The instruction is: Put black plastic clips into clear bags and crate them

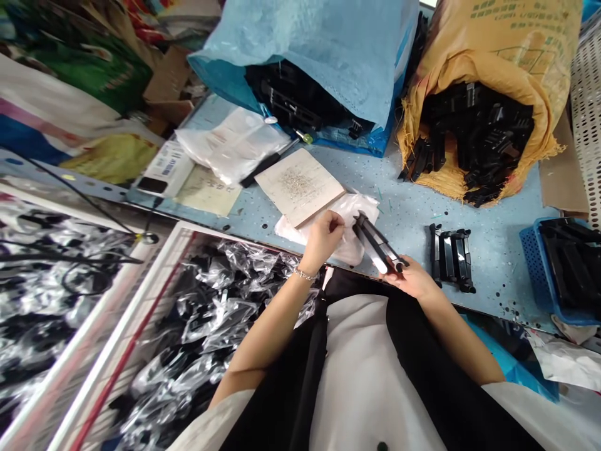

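My right hand (pixel 413 277) is closed round the near end of a pair of long black plastic parts (pixel 375 243), which lie side by side and tilt toward the left. A bright glare shows on the lower one. My left hand (pixel 323 237), with a bracelet at the wrist, has its thumb and fingers curled together over a stack of thin clear plastic bags (pixel 354 216). What its fingertips pinch, if anything, is hidden. Just beyond that hand, a square pale board (pixel 300 185) with brown specks rests partly on the bags.
Similar black parts (pixel 451 258) lie in a row at right, near a blue basket (pixel 539 269) of more. A blue sack (pixel 319 37) and a yellow sack (pixel 507 37) of black parts stand behind. A white-edged rack (pixel 113 326) and bagged parts (pixel 211 332) are left below the table.
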{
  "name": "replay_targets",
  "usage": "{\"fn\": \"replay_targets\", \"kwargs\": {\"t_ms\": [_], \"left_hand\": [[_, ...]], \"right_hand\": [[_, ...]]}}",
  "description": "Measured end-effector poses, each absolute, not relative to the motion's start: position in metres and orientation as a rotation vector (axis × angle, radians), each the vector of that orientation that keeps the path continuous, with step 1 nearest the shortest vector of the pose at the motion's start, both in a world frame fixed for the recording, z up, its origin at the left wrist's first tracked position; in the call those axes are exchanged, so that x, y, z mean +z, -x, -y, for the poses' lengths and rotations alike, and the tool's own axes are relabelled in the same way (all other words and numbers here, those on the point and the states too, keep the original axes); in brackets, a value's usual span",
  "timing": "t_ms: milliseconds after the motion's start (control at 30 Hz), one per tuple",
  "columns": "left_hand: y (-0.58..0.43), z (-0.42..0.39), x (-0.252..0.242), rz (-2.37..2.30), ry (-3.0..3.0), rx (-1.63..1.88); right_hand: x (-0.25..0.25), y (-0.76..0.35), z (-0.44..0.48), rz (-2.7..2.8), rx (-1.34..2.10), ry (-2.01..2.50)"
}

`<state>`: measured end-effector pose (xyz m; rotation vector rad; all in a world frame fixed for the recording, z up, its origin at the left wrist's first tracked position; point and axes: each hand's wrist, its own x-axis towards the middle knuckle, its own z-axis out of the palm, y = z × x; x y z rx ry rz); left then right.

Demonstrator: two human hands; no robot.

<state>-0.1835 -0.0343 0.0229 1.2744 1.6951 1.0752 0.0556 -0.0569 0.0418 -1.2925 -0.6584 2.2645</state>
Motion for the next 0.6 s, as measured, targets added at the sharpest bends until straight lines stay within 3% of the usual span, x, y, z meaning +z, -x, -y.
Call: {"fn": "replay_targets", "kwargs": {"t_ms": [267, 367, 500, 600], "left_hand": [[0.191, 0.039, 0.020, -1.825, -1.761, 1.113], [0.177, 0.061, 0.035, -1.600, -2.038, 1.194], [0.146, 0.100, 0.058, -1.113, -2.134, 1.233], [0.131, 0.117, 0.067, -1.085, -2.110, 1.179]], "right_hand": [[0.025, -0.058, 0.058, 0.502, 2.437, 1.199], [0.020, -0.050, 0.055, 0.460, 2.460, 1.145], [0.025, -0.041, 0.053, 0.550, 2.332, 1.168], [0.037, -0.037, 0.062, 0.847, 2.065, 1.270]]}}
